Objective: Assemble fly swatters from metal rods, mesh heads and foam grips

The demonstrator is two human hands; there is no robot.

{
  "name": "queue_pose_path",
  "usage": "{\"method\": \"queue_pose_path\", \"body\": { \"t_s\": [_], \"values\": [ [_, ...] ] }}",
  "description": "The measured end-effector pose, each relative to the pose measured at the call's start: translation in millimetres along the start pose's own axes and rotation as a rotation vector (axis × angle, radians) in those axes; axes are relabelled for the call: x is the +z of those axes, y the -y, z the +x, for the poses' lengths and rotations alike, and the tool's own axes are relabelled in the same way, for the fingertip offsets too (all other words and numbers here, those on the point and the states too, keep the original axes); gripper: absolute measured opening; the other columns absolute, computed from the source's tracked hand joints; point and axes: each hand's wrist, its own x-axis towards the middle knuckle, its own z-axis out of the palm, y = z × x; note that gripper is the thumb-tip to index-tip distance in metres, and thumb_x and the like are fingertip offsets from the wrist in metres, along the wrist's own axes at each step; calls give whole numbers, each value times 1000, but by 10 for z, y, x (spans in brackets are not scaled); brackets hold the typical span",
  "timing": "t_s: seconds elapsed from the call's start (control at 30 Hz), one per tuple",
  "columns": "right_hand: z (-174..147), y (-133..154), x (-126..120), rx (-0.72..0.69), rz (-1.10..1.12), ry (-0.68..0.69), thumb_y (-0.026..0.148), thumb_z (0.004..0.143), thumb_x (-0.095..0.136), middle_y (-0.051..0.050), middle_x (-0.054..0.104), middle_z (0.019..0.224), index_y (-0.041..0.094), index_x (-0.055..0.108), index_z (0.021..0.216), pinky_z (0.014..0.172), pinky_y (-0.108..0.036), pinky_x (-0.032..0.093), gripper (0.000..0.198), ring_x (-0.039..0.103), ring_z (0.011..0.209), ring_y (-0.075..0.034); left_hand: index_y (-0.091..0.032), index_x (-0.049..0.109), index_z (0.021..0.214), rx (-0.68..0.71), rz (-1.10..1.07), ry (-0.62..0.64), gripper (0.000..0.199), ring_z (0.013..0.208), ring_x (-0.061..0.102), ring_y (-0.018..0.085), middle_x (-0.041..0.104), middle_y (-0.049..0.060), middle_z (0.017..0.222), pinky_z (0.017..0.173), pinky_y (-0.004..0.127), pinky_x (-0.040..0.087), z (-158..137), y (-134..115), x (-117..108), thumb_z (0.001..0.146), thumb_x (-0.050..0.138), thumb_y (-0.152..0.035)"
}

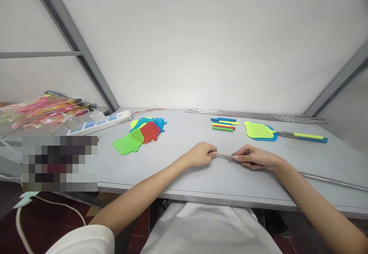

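Both hands grip one thin metal rod (225,155) just above the table. Its left end disappears inside my left hand (201,154), whose fingers are closed round it. My right hand (254,157) pinches the rod a little further along, thumb on top. Beyond my right forearm a metal rod length (330,178) continues to the right edge, in line with the held piece. Behind my hands lie several coloured handle grips (223,124) in blue, yellow, red and green. To their right rest fly swatters with a yellow head (260,130) in front and blue behind.
Loose swatter heads in green (128,143), red (151,132) and blue overlap on the left of the grey table (178,181). Several thin rods (253,115) lie along the back wall. A white power strip (100,123) and a pile of bagged items (46,110) are further left.
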Motion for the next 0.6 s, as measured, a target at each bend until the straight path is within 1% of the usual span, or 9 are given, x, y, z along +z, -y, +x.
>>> {"method": "queue_pose_path", "body": {
  "t_s": [0.2,0.37,0.6],
  "values": [
    [6,15,10,-12,-8,8,41,71,50,6,34,46,10,60,91,28,-18,10,38,22,30,-1,-15,40,52,-12,39,-8,24,45,30,7,34,-4,46,45,22,21,15,-56,35,75,36,-21],
    [8,35,29,-9,-9,1,42,71,51,6,34,45,10,60,91,28,-18,11,39,21,31,-1,-15,44,54,-23,72,-8,21,47,33,8,39,-3,48,45,21,23,24,-98,66,74,37,-18],
    [11,58,51,0,-9,-1,42,71,51,7,32,44,10,61,89,28,-18,10,38,21,31,-1,-16,42,53,1,79,-29,20,47,35,8,40,-3,48,46,21,24,28,-99,101,72,36,-16]
  ]
}}
